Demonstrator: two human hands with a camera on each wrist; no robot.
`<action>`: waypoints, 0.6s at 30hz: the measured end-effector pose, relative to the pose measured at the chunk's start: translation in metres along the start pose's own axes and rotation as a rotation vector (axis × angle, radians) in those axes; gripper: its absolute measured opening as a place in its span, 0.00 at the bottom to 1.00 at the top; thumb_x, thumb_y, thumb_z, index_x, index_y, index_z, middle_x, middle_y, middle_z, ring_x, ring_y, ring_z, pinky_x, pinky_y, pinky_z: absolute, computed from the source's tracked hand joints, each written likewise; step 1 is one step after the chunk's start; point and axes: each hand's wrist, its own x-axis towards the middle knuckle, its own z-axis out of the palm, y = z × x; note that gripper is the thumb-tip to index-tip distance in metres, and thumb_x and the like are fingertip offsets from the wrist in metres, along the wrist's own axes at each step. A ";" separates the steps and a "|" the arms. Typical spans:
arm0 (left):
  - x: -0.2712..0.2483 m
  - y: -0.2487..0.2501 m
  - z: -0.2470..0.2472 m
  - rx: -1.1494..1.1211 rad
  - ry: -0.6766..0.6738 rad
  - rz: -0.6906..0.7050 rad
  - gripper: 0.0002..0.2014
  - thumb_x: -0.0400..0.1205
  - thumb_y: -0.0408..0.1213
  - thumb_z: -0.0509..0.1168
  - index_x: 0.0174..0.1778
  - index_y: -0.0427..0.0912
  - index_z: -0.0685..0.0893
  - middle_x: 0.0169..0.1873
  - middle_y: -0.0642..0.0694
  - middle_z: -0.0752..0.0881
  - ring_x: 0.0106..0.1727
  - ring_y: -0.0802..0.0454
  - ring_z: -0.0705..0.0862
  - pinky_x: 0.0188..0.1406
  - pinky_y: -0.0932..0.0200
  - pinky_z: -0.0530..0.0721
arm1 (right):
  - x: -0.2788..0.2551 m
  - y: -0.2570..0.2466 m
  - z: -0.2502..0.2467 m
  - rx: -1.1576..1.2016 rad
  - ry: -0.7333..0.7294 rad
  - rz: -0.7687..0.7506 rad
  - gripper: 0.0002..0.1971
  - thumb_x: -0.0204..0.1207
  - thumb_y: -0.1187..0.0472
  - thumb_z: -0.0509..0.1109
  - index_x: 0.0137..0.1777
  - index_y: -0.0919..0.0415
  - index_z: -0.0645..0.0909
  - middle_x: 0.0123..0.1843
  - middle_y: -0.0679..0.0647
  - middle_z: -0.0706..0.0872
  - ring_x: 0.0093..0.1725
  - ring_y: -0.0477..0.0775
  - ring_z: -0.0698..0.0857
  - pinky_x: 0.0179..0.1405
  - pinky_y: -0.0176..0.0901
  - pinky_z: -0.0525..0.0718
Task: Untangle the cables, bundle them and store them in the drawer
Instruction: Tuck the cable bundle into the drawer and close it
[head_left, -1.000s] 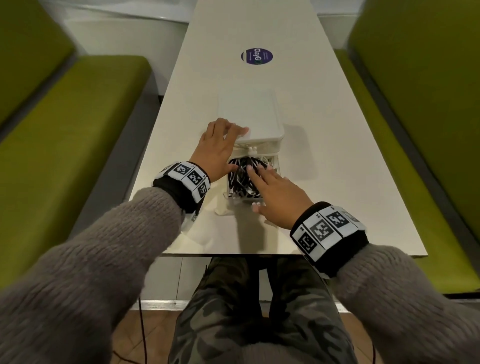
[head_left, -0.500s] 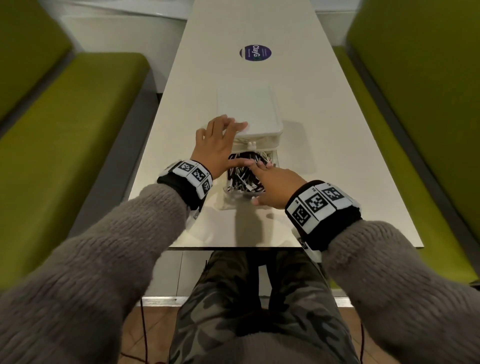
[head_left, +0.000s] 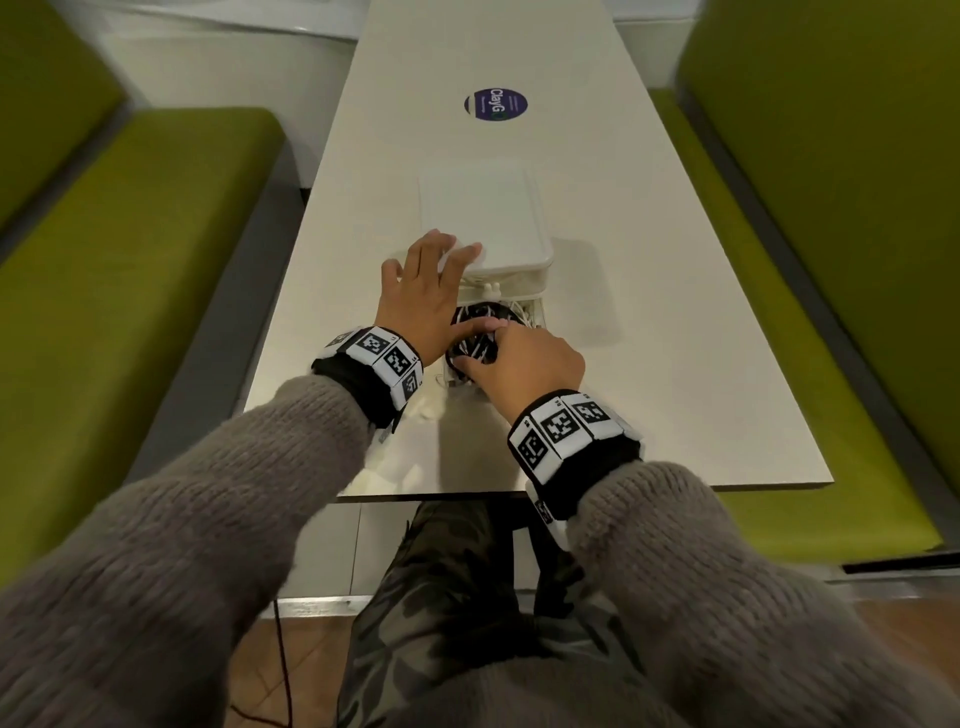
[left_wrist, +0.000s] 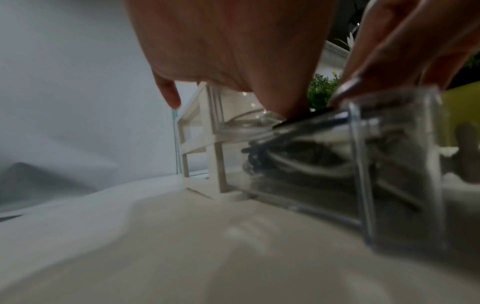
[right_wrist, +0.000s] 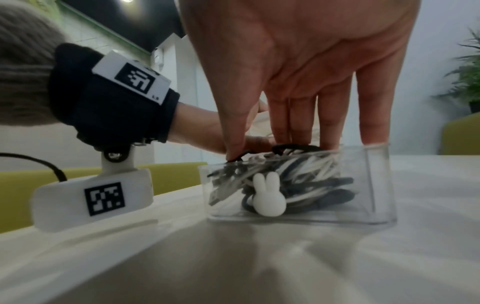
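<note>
- Clear plastic drawer (right_wrist: 376, 185) stands pulled out toward the person from a small white drawer unit (head_left: 488, 223) on the pale tabletop (head_left: 649, 312).
- Cables (right_wrist: 306, 174), black and white mixed, lie coiled inside the drawer; the top of the pile reaches the drawer's rim. A USB plug shows against the front wall in the right wrist view.
- White rabbit-shaped knob (right_wrist: 269, 197) sits on the drawer's front wall.
- Right hand (head_left: 530, 364): grip wide, fingers straight and pointing down, tips pressing on the top of the cable pile; thumb also down on a black strand at the near left corner.
- Left hand (head_left: 421, 306): grip wide, fingers spread flat on the near left corner of the unit's top; thumb reaches sideways over the drawer and touches the cables next to the right hand's fingers.
- Both wrists wear black bands with white coded tags; grey knitted sleeves above.
- Round purple sticker (head_left: 496, 105) on the tabletop beyond the unit.
- Green benches (head_left: 130, 260) flank the tabletop on both sides.
</note>
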 end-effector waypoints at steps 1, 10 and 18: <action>0.000 0.000 -0.003 -0.043 -0.026 0.006 0.45 0.70 0.78 0.40 0.74 0.49 0.63 0.70 0.39 0.72 0.73 0.40 0.68 0.54 0.42 0.73 | 0.001 0.000 0.001 0.005 -0.002 0.016 0.21 0.76 0.37 0.65 0.63 0.48 0.80 0.55 0.51 0.86 0.56 0.58 0.85 0.41 0.43 0.72; -0.058 0.028 -0.015 -0.310 0.013 0.180 0.22 0.84 0.36 0.57 0.74 0.31 0.70 0.71 0.32 0.73 0.72 0.36 0.72 0.72 0.48 0.68 | 0.007 0.003 0.001 -0.059 -0.009 0.002 0.13 0.79 0.49 0.64 0.58 0.52 0.82 0.53 0.54 0.87 0.53 0.59 0.85 0.39 0.44 0.71; -0.057 0.048 0.002 -0.374 -0.363 0.020 0.43 0.82 0.49 0.61 0.82 0.33 0.43 0.82 0.36 0.45 0.83 0.45 0.44 0.81 0.55 0.44 | 0.019 0.009 -0.022 0.008 -0.235 -0.037 0.12 0.75 0.56 0.68 0.57 0.52 0.85 0.52 0.55 0.87 0.53 0.58 0.85 0.41 0.42 0.74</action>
